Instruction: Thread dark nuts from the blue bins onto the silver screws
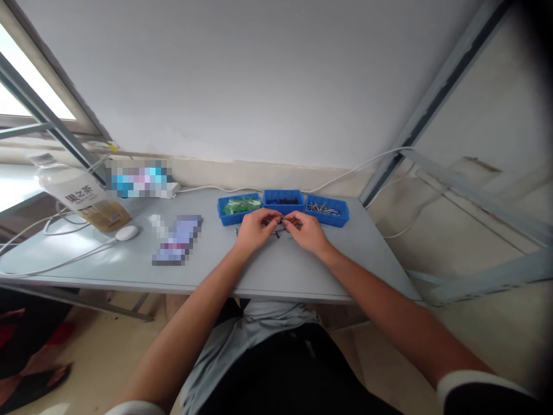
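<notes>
My left hand (pixel 257 228) and my right hand (pixel 307 230) meet above the grey table, fingertips pinched together around a small dark piece (pixel 281 219). Its kind is too small to make out. Beneath the fingers lie a few small dark parts, partly hidden by the hands. Just behind, three blue bins stand in a row. The left bin (pixel 222 214) has green-and-clear plastic items in it, the middle bin (pixel 283 195) dark small parts, and the right bin (pixel 341 215) thin silvery metal pins or screws.
A tilted-looking drink bottle (pixel 82 193) stands at the left beside a white computer mouse (pixel 127 233) and cables. A blurred flat object (pixel 178 239) lies left of my hands. Metal posts frame both table ends. Another person's foot (pixel 56 377) shows at lower left.
</notes>
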`<state>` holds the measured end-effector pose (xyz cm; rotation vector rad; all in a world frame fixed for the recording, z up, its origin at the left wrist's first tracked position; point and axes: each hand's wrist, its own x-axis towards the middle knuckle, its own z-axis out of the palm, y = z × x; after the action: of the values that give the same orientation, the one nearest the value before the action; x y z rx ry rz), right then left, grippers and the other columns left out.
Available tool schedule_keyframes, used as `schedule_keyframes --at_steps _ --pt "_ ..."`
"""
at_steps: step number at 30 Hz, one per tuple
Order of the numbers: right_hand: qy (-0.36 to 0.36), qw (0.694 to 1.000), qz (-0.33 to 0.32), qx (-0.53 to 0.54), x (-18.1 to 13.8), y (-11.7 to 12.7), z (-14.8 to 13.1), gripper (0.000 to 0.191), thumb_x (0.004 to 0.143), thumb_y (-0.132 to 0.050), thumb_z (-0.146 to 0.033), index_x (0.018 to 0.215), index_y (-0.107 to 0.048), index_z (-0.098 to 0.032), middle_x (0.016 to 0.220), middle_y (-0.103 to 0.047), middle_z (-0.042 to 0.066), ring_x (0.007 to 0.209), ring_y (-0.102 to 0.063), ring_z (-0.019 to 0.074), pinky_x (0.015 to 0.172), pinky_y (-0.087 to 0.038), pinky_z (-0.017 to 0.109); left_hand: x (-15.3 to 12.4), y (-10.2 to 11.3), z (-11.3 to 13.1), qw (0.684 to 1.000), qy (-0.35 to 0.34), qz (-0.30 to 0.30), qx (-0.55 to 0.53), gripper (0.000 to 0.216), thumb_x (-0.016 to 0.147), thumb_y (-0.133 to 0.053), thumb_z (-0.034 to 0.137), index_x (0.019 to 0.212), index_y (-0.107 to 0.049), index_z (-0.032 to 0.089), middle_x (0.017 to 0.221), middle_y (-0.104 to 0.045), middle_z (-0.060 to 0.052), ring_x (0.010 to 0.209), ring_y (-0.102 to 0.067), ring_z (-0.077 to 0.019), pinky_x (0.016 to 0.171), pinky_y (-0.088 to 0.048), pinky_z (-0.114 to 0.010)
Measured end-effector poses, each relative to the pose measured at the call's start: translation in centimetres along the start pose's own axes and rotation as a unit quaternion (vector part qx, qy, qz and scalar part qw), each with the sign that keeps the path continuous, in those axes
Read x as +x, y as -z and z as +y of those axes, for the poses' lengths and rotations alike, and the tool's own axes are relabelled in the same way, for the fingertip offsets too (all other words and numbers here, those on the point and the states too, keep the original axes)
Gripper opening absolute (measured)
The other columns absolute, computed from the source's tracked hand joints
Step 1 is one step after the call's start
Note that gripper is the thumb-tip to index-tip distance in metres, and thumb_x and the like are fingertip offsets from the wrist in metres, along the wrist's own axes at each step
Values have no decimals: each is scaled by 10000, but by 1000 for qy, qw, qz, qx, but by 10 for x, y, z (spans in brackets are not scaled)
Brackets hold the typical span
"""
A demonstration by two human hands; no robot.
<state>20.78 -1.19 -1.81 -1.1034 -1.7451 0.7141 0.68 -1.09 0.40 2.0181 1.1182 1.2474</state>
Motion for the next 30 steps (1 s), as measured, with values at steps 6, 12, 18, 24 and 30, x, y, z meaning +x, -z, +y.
schedule_keyframes --at_steps 6,12,18,24,30 --pt "-29 996 -52 69 0 -1 -4 352 1008 -540 -505 1088 -716 -211 845 -736 39 646 -643 159 593 -507 271 1 0 0 996 14 4 -90 373 917 -720 424 1231 -740 222 1111 -774 -83 1001 -724 -217 827 -573 -321" --pt "-55 987 -88 126 -1 0 -9 367 998 -556 -537 1082 -680 -202 804 -700 20 523 -522 112 509 -439 253 3 2 0 994 1 -13 -109 279 904 -732 439 1064 -804 222 1134 -752 -102 1053 -702 -236 827 -576 -329" --pt "-54 988 -86 116 0 0 -14 365 916 -670 -508 1045 -687 -168 790 -709 40 619 -593 140 557 -459 250 3 1 1 990 0 -32 -139 259 865 -768 431 985 -800 204 1115 -743 -110 1051 -700 -247 824 -588 -347" --pt "-39 993 -94 63 0 3 -12 369 968 -592 -507 965 -729 -165 789 -721 46 640 -605 148 573 -452 249 1 0 2 994 0 -32 -106 264 891 -742 442 1016 -788 214 1120 -738 -103 1033 -704 -232 804 -589 -331" --pt "-30 990 -118 64 0 3 -9 436 992 -549 -559 903 -721 -168 809 -729 49 612 -581 134 559 -442 245 0 -2 3 995 -5 -35 -88 294 899 -731 464 1041 -803 217 1158 -739 -114 1025 -713 -237 766 -599 -321"
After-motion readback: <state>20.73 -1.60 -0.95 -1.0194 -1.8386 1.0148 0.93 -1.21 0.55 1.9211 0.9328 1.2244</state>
